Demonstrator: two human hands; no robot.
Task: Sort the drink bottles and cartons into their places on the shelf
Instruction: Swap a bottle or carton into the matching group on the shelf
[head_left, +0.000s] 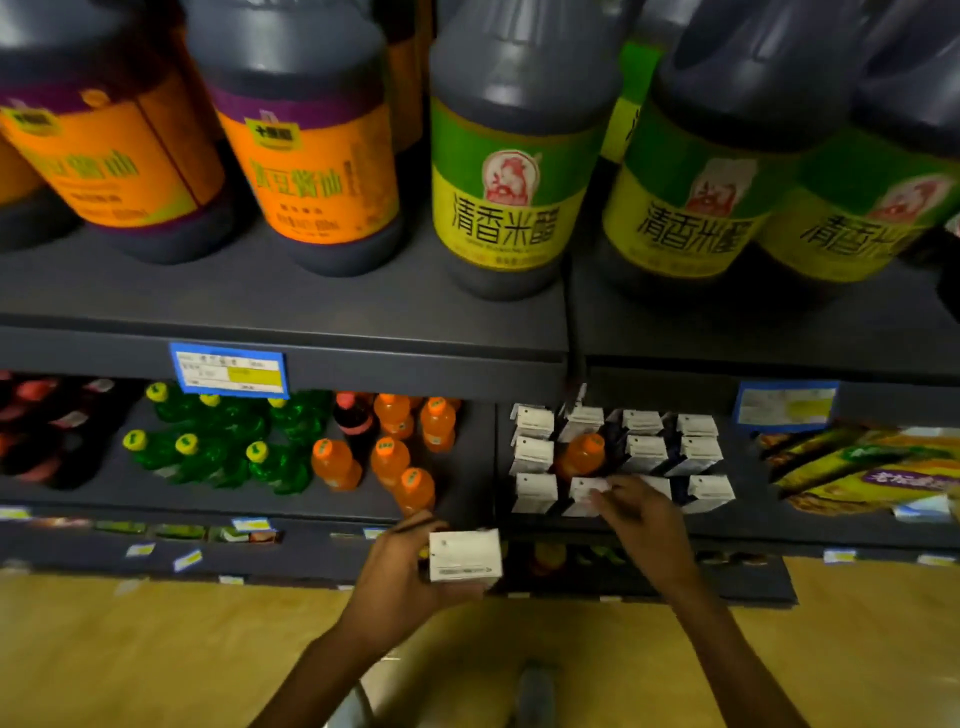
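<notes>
My left hand (397, 566) grips a white drink carton (465, 555) in front of the lower shelf's edge. My right hand (641, 514) reaches into the block of white cartons (644, 447) on the right part of that shelf, its fingers on a front-row carton (584, 491); the blur hides whether they grip it. One orange bottle (582, 457) stands in among the cartons. Several more orange bottles (389, 460) stand left of the divider, with a dark cola bottle (356, 421) among them. Green bottles (223, 447) with yellow caps fill the space further left.
Large soy sauce jugs (311, 171) and green-labelled vinegar jugs (509, 192) stand on the upper shelf (291, 306). Dark red-capped bottles (41, 431) sit far left, snack bags (857, 467) far right. Blue price tags (231, 369) hang on the shelf edge. Wooden floor (156, 649) lies below.
</notes>
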